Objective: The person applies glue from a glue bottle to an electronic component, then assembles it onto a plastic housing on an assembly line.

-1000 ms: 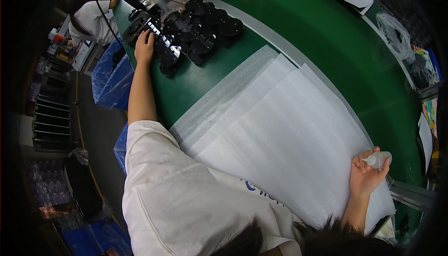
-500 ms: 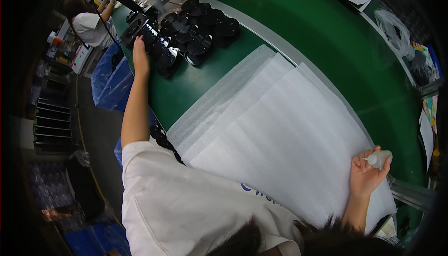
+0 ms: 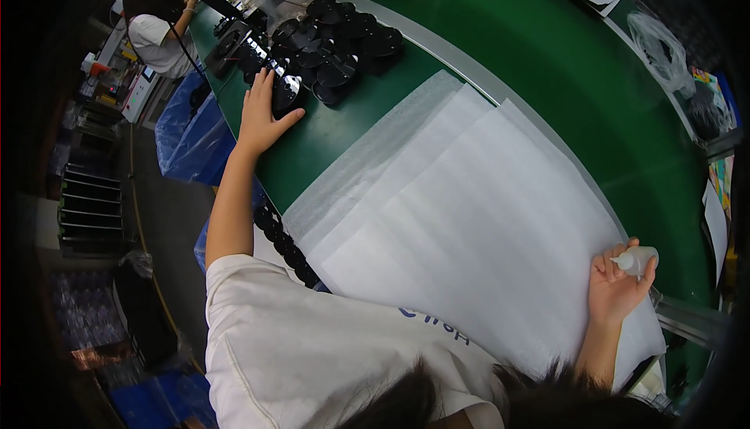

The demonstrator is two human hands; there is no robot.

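At far left: a dark slotted rack [image 3: 90,210] is seen beside the walkway; farther up, a co-worker [image 3: 158,42] in a white top is seen from the side.
Blue plastic liner [image 3: 187,144]: it is hung just beside the left edge of the green table [image 3: 308,159].
Left hand [image 3: 264,123]: it is held with fingers extended and thumb spread wide, and no object is gripped; whether the black parts are touched by the fingertips cannot be told.
Black parts [image 3: 336,77]: these round, glossy pieces are clustered on the table, just beyond the left fingertips.
White sheets [image 3: 469,226]: they are laid overlapping across the middle of the table.
Right hand [image 3: 613,292]: it is turned palm up near the sheets' right edge, its fingers curled round a bottle.
Bottle [image 3: 640,261]: small and translucent, it is held tilted, its nozzle pointed left.
Clear plastic bag [image 3: 660,54]: it is seen crumpled beyond the table's far side.
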